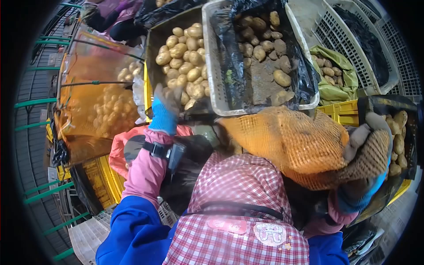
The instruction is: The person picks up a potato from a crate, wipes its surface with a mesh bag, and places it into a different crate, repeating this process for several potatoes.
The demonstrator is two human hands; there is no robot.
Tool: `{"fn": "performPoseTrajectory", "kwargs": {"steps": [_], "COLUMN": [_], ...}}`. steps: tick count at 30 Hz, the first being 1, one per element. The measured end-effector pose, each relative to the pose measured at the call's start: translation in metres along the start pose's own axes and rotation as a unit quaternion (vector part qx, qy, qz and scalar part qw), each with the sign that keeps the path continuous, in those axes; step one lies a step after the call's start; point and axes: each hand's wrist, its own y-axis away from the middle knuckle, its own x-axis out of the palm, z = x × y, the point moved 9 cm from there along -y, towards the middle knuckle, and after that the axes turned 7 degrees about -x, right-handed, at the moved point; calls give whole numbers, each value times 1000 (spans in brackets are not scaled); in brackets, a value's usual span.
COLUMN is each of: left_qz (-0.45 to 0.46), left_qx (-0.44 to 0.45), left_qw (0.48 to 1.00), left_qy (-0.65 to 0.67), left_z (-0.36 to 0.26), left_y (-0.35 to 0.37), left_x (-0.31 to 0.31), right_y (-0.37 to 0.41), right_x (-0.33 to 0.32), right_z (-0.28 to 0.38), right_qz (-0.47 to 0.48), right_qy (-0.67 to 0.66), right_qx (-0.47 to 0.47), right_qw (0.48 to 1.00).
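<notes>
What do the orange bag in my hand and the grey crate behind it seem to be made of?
Orange bag: probably open-weave plastic netting; mesh holes show and it bunches softly in the right hand. Grey crate: likely rigid moulded plastic, matte; slotted wall, thick rim.

Coarse orange net sack, woven of matt plastic mesh.
Behind the sack, a grey plastic crate is lined with glossy black film.
</notes>
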Motion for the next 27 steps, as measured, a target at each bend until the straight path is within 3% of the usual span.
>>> {"fn": "performPoseTrajectory", "kwargs": {"steps": [1,2,3,5,6,7,9,11,13,14,17,18,19,22,25,27], "left_qz": [28,108,188,356,366,372,422,473,485,430,453,499,450,460,429,380], "left_qx": [3,34,65,34,34,34,-2,-34,4,32,-15,-48,51,53,159,268], "left_qw": [971,978,974,934,924,898,842,752,703,673,660,672,674,705,804,832], "left_qy": [236,174,112,21,-107,-234,-337,-459,-521,-601,-599,-545,-584,-537,-380,-303], "left_z": [-22,-57,-86,-90,-69,-40,50,137,219,229,219,207,222,110,-3,-68], "left_y": [-1,5,12,7,-4,-16,-45,-53,-59,-50,-47,-44,-55,-39,-17,13], "left_x": [23,69,122,225,269,311,375,418,451,454,453,444,447,408,370,338], "right_y": [4,12,9,8,11,16,5,-2,-10,-16,-23,-23,-23,-17,-10,-10], "right_x": [3,8,26,62,80,89,89,79,65,66,66,66,64,58,53,56], "right_z": [-14,-23,-25,-29,-30,-35,-43,-51,-57,-50,-52,-50,-54,-55,-46,-43], "right_qz": [11,23,104,297,400,467,432,404,379,373,391,378,368,349,305,275], "right_qy": [-33,-66,-14,96,145,120,134,149,171,138,128,113,129,153,191,160], "right_qx": [77,152,149,103,53,66,87,105,117,100,73,78,95,148,103,91], "right_qw": [996,986,983,945,904,874,888,896,902,912,908,916,916,912,928,943]}}
